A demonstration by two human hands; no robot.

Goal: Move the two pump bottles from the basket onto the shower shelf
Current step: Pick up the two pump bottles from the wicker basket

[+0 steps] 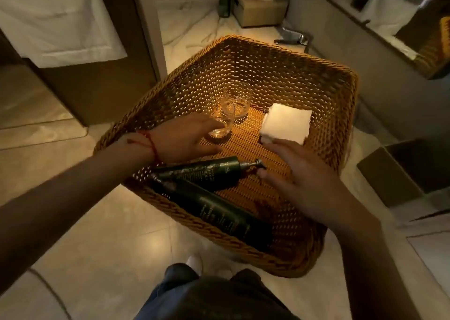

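- A dim bathroom with pale tiled floor [102, 234], seen from above; a white towel [60, 20] hangs at upper left and a cardboard box [260, 5] sits on the floor further back.
- A large woven wicker basket [267, 59] fills the middle of the view, lit warm orange from within.
- Two dark green pump bottles lie on their sides at the near end of the basket, touching each other.
- The upper bottle [209, 172] points its pump head to the right; the lower bottle [214, 210] lies slanted along the basket's near wall, its right end in shadow.
- Two clear drinking glasses stand at the basket's far left: the near glass [222, 122] and the far glass [239, 100] (they overlap in this view).
- A folded white cloth [286, 123] lies flat at the far right of the basket floor.
- The left hand [185, 137], a red string at its wrist, reaches over the basket's left rim; its grip is open, fingertips at the near glass.
- The right hand [302, 173] hovers over the basket floor, grip open with fingers spread, thumb just beside the upper bottle's pump head, fingertips near the cloth.
- Neither hand holds a bottle.
- The person's dark trousers [209, 295] show at the bottom edge.
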